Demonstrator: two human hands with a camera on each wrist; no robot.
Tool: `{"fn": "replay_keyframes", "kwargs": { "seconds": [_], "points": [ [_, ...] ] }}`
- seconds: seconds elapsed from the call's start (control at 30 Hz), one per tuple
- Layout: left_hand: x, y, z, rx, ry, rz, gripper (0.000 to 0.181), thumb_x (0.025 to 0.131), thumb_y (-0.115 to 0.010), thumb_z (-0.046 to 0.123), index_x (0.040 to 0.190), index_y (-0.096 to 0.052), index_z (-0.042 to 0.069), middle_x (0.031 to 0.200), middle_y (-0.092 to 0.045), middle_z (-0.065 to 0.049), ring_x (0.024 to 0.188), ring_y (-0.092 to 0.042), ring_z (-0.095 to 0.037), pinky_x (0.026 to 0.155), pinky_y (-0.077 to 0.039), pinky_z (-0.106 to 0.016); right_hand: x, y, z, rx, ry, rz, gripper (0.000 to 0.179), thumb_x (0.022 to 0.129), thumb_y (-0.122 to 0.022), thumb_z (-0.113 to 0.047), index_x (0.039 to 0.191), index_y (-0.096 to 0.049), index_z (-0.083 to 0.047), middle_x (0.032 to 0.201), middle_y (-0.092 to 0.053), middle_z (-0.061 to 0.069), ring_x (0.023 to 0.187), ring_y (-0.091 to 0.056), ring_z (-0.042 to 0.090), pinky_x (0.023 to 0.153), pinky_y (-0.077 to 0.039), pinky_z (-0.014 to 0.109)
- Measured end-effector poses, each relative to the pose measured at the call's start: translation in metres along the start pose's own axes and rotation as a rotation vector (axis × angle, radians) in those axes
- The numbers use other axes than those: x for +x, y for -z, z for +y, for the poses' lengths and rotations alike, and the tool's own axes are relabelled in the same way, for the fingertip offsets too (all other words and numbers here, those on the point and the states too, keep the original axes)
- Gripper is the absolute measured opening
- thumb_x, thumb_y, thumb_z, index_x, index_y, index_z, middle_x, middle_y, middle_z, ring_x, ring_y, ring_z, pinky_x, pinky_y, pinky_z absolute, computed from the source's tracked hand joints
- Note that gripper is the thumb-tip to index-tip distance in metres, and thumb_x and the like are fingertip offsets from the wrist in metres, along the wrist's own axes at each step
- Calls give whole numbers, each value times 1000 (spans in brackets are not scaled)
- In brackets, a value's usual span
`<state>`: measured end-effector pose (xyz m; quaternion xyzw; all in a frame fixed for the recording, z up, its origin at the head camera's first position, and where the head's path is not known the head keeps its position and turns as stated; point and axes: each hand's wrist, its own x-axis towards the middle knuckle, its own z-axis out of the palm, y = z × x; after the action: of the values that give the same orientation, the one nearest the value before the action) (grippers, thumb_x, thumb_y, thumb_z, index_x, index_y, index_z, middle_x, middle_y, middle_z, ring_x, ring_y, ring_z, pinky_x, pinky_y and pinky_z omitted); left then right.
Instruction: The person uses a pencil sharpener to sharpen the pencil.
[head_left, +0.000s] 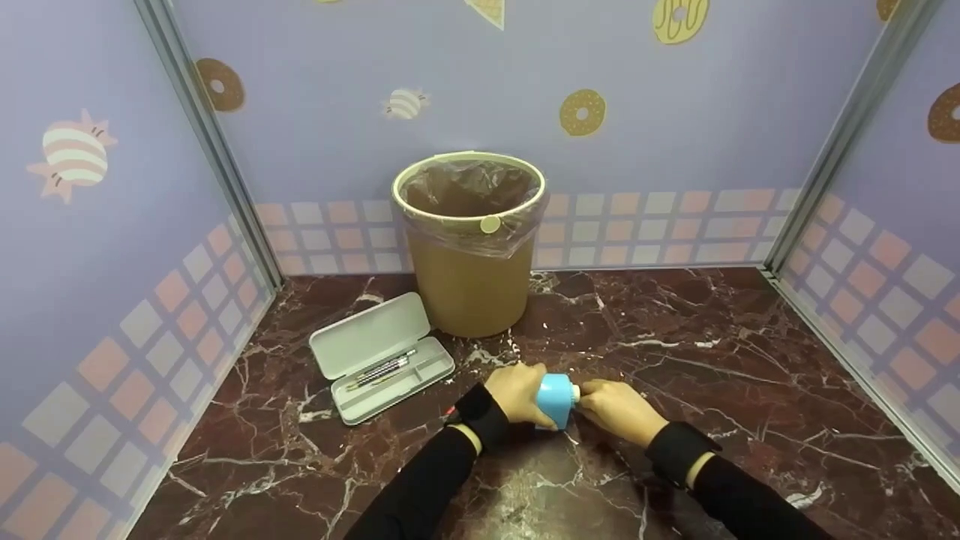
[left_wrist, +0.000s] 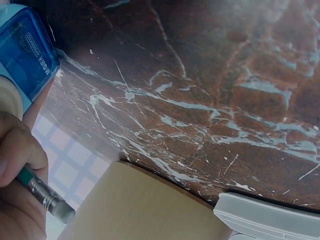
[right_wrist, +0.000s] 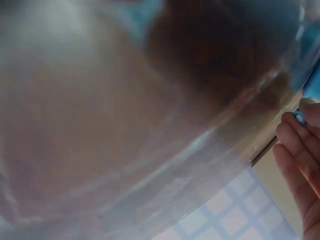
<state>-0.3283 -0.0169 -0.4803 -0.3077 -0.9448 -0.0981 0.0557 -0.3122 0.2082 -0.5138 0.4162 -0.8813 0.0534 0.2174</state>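
A light-blue pencil sharpener (head_left: 555,397) lies between both hands above the marble tabletop, its clear blue side (left_wrist: 32,50) showing in the left wrist view. My left hand (head_left: 517,394) grips it from the left. A pencil (left_wrist: 47,197) with a metal ferrule and pale eraser pokes out beneath the left fingers; its other end is hidden. On the sharpener's right side is a white hub (head_left: 576,395). There my right hand (head_left: 619,409) pinches a small blue-and-white knob (right_wrist: 299,117), mostly covered by the fingers.
To the left, an open grey pencil case (head_left: 360,409) holds several pencils (head_left: 381,369). Behind it stands a tan bin (head_left: 472,285) with a clear liner. Patterned walls (head_left: 645,150) enclose the dark marble tabletop (head_left: 720,390) on three sides.
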Motion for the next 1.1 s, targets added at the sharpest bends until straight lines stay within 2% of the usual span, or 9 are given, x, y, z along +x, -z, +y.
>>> {"fn": "replay_keyframes", "kwargs": {
  "seconds": [0.37,0.53,0.77,1.0,1.1],
  "points": [
    [1,1,-2,-15,14,-20,67,59,-94,55,101,-63,12,88,-72,-2,75,-69,-17,61,-53,-33,-16,12,-14,34,103,80,12,80,-83,-10,82,-72,-14,82,-63,-2,72,-61,10,63,-52,26],
    [2,0,-1,-7,24,-20,68,58,-94,55,101,-64,12,88,-73,-2,75,-69,-17,62,-55,-33,-19,18,-18,40,115,86,12,81,-83,-11,86,-72,-13,85,-64,-2,75,-61,10,64,-53,25],
    [4,1,3,9,40,-31,69,57,-94,56,102,-65,12,89,-73,-2,75,-69,-17,62,-55,-34,-23,29,-19,47,117,89,14,78,-84,-8,87,-73,-11,82,-62,-3,71,-57,8,62,-50,23],
    [4,-1,2,46,49,-18,72,56,-95,58,103,-65,12,89,-74,-2,76,-72,-17,62,-56,-34,-18,44,-20,-14,161,135,21,75,-86,-7,92,-74,-9,86,-66,-2,75,-61,10,63,-52,22],
    [4,-2,2,34,58,-34,73,57,-95,57,105,-65,11,91,-74,-2,77,-72,-18,63,-57,-34,-16,47,-20,-38,180,140,21,74,-86,-7,92,-75,-9,85,-66,-2,74,-61,9,61,-51,22]
  ]
}}
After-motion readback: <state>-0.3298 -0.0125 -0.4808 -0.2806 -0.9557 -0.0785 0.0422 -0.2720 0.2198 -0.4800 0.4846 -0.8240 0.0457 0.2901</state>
